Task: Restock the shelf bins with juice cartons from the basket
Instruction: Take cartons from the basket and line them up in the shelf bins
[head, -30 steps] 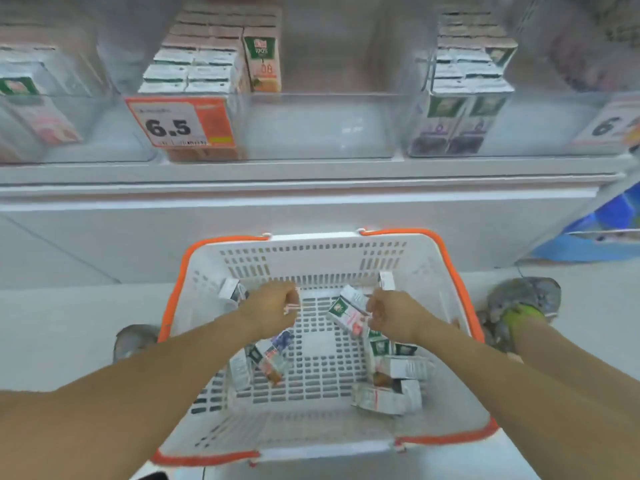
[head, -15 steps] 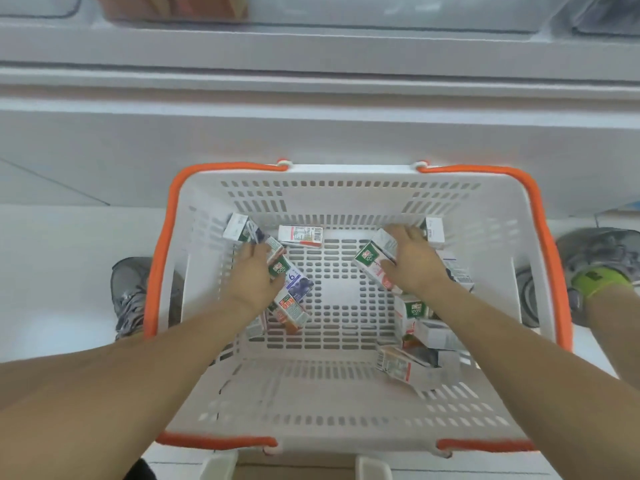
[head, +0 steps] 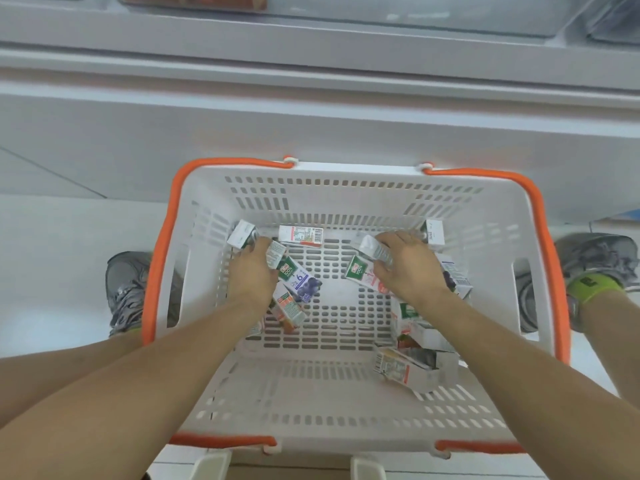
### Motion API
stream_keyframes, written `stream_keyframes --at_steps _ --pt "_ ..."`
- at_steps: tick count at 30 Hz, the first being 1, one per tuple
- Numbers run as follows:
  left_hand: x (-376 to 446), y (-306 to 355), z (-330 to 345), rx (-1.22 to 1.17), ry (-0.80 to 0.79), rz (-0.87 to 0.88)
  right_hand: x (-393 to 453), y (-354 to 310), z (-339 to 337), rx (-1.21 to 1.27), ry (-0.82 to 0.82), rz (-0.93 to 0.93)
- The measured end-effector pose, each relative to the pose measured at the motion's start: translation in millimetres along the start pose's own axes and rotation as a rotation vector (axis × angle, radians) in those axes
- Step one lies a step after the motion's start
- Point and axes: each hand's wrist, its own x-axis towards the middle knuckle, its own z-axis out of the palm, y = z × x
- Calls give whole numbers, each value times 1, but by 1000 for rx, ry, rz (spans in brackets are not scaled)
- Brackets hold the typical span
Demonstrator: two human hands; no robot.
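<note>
- White basket (head: 346,403) with orange rim and handles, seen from above, between two grey shoes on a pale floor.
- Both hands down inside, near the far wall.
- Left hand (head: 251,271) closed around a blueberry carton (head: 298,277), fingers curled over its upper end; carton lying tilted on the perforated floor, purple fruit print facing up.
- Beside that hand, an orange-print carton (head: 289,306) partly under the wrist, touching the blueberry one.
- Upper left corner: a white carton (head: 240,233) leaning against the side wall, just beside the left fingertips.
- Along the far wall, a carton lying flat (head: 300,235), label side up, apart from both hands.
- Right hand (head: 408,268) clasped on a red-and-green carton (head: 363,271), thumb on the near face, fingers over its top; lifted or resting, hard to say from this angle.
- Upper right corner: a small carton standing (head: 434,232) against the wall, just beyond the right fingers.
- Right side: a purple-print carton (head: 453,277) at the wall, partly hidden by the right hand.
- Further cartons heaped under the right forearm, among them a green-label carton (head: 408,311) and one lying on its side (head: 405,370) nearest the camera.
- Shelf edge (head: 311,53) across the top, with only the bottoms of clear bins (head: 433,15) in sight.
</note>
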Motion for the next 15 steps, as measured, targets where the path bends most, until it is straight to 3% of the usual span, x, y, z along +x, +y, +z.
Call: stream_keyframes --at_steps 3,8,15 --pt "-7 1 -6 -49 -27 -10 -2 -19 -24 375 34 201" --pt "-16 26 -38 -109 -62 -30 -2 -39 -59 763 -102 403" --pt "-25 94 -129 -620 -408 -107 -18 -59 -153 866 -385 275"
